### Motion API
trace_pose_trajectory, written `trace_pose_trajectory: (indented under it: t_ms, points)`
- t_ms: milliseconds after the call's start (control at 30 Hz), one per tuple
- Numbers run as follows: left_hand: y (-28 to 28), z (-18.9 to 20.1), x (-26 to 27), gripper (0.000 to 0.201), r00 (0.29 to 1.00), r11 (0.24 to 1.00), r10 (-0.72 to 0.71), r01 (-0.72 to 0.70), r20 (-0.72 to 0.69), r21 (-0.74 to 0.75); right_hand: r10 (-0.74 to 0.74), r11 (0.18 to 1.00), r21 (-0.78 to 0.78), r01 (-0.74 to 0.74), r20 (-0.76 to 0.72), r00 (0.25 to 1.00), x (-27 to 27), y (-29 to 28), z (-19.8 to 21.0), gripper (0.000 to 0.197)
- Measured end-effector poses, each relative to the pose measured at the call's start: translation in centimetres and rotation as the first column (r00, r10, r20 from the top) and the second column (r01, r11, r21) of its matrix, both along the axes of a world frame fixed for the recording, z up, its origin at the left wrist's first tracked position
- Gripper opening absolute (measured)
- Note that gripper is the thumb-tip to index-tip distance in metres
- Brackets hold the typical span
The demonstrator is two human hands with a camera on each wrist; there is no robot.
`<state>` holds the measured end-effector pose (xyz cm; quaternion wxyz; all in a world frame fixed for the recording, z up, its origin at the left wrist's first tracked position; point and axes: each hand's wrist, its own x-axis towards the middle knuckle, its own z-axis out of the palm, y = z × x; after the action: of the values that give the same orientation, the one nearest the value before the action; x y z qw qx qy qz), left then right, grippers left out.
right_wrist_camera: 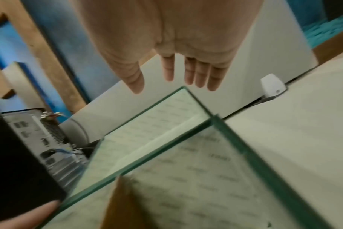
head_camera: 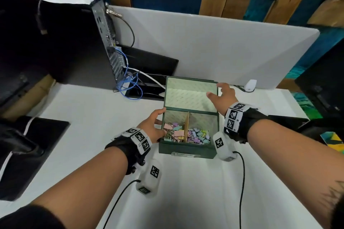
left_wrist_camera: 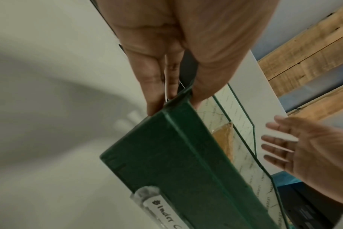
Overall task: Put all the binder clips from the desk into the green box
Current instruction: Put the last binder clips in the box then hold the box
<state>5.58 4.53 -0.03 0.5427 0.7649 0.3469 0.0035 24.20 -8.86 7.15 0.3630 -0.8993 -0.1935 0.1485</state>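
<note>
Item: one green box (head_camera: 187,148), lid (head_camera: 191,93) standing open at its far edge, a brown divider (head_camera: 186,126) splitting the tray in two.

Contents: pastel clips (head_camera: 186,134) heaped on both sides of the divider; too many and too tangled to count. No loose clip showed on the desk (head_camera: 104,117) around the box.

Your hands: two. Your left hand (head_camera: 155,126) gripped the box's left wall, thumb over the rim, fingers down the outside. Your right hand (head_camera: 222,96) was spread at the lid's right edge, fingers straight, holding nothing; whether it touched the lid could not be told.

Handling, by judgement: the clips were light, hard and springy, with wire loops that snag one another; take each by its folded body. The box looked like stiff covered card, light; steady it by a wall, and swing the lid by its free edge.
</note>
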Motion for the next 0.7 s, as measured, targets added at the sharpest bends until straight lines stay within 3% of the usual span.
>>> trace_pose_trajectory:
  t_ms: [133, 233, 333, 367, 400, 500, 567, 633, 700]
  points:
    - [-0.4, -0.1, -0.7, 0.074, 1.000, 0.999, 0.016, -0.016, 0.005, -0.028, -0.098, 0.979, -0.193, 0.063, -0.179, 0.979, 2.2, -0.5, -0.5, 0.081]
    - [-0.6, 0.1, -0.9, 0.075, 0.999, 0.998, 0.029, -0.028, 0.016, -0.054, -0.056, 0.996, -0.086, 0.026, -0.365, 0.929, 3.0, -0.5, -0.8, 0.100]
    - [-0.8, 0.4, -1.0, 0.073, 0.998, 0.990, 0.045, -0.038, 0.050, -0.138, -0.018, 1.000, 0.013, 0.025, -0.394, 0.919, 4.0, -0.5, -1.3, 0.141]
    - [-0.9, 0.7, -1.0, 0.070, 0.995, 0.981, 0.066, -0.052, 0.069, -0.187, -0.022, 0.997, 0.058, 0.048, -0.383, 0.924, 3.8, -0.5, -0.9, 0.147]
    - [-0.9, 0.9, -1.1, 0.065, 0.991, 0.968, 0.101, -0.078, 0.083, -0.239, -0.025, 0.991, 0.114, 0.072, -0.369, 0.929, 3.7, -0.7, -0.4, 0.143]
    - [-0.2, 1.6, -1.3, 0.049, 0.955, 0.895, 0.287, -0.240, 0.075, -0.375, 0.055, 0.931, 0.355, 0.089, -0.377, 0.925, 2.3, -1.8, 2.0, 0.086]
    - [0.8, 2.0, -1.4, 0.041, 0.904, 0.829, 0.425, -0.367, 0.048, -0.422, 0.157, 0.904, 0.427, 0.014, -0.361, 0.919, 1.4, -3.0, 2.8, 0.061]
    - [1.7, 2.2, -1.7, 0.042, 0.876, 0.779, 0.483, -0.418, 0.021, -0.467, 0.255, 0.917, 0.369, -0.154, -0.243, 0.936, 0.4, -4.4, 2.6, 0.031]
    - [1.8, 2.4, -1.6, 0.044, 0.901, 0.786, 0.433, -0.384, -0.014, -0.484, 0.368, 0.920, 0.192, -0.342, -0.125, 0.921, -0.8, -6.0, 1.7, 0.013]
